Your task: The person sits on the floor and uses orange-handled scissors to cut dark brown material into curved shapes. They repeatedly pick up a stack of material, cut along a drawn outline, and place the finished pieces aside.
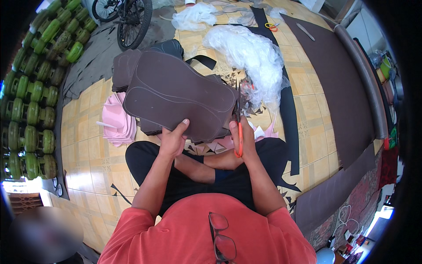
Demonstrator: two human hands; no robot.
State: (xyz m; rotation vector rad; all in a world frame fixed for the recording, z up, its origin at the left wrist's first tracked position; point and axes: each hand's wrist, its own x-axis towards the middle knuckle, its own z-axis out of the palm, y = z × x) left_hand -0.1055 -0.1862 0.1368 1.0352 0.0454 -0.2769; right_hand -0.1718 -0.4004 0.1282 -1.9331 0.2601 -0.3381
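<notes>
A dark brown sheet of leather-like material (176, 83) with pale drawn outlines of shoe-like shapes is spread out in front of my crossed legs. My left hand (175, 140) grips its near edge, thumb on top and fingers underneath. In my right hand (247, 138) is a pair of scissors with orange handles (238, 143). Their dark blades point away from me along the sheet's right edge and look slightly apart. Beneath and behind the sheet lie more brown pieces (123, 70), partly hidden by it. Small brown and pink scraps lie around the blades.
Pink cut pieces (118, 121) are stacked at the left. Crumpled clear plastic (250, 48) and a long black strip (288, 119) lie to the right, beyond them a brown roll (361, 79) partly unrolled. Yellow-orange scissors (271, 27), a bicycle (132, 22) and green gas cylinders (33, 112) stand farther off.
</notes>
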